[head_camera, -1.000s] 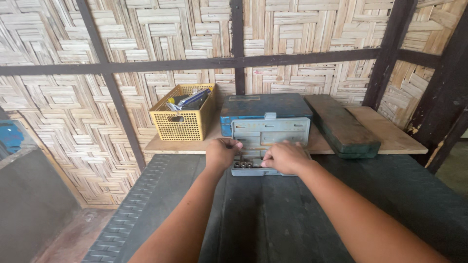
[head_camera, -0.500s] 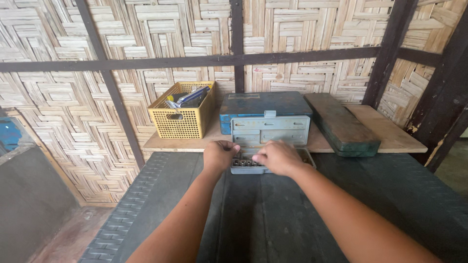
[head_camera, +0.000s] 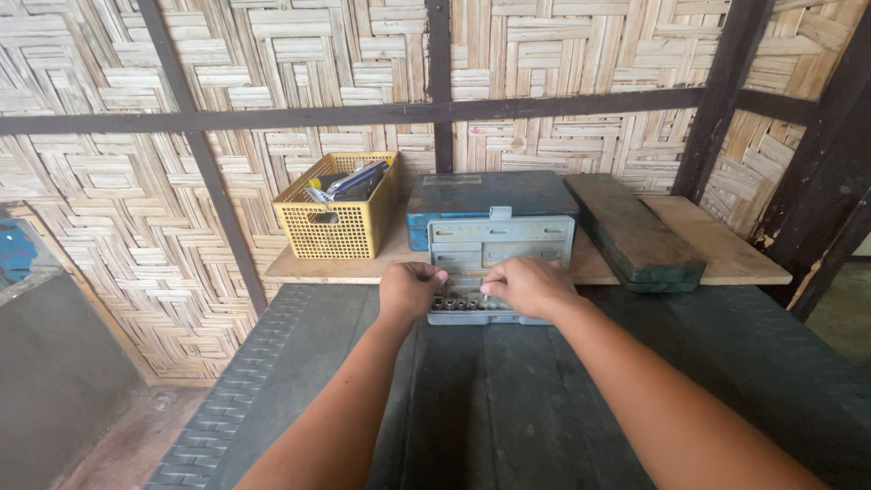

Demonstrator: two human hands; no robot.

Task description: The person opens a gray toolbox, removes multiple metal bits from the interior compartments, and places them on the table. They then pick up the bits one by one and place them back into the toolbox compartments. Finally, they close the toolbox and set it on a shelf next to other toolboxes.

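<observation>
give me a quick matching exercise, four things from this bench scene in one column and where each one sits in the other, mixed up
Things:
1. yellow basket
2. green case
3. socket tray
4. blue box

Places:
A. under both hands, on the dark bench
B. left end of the wooden shelf
C. right part of the shelf, lying flat
D. middle of the shelf, behind the open grey lid

Pairs: 1-B, 2-C, 3-A, 4-D
</observation>
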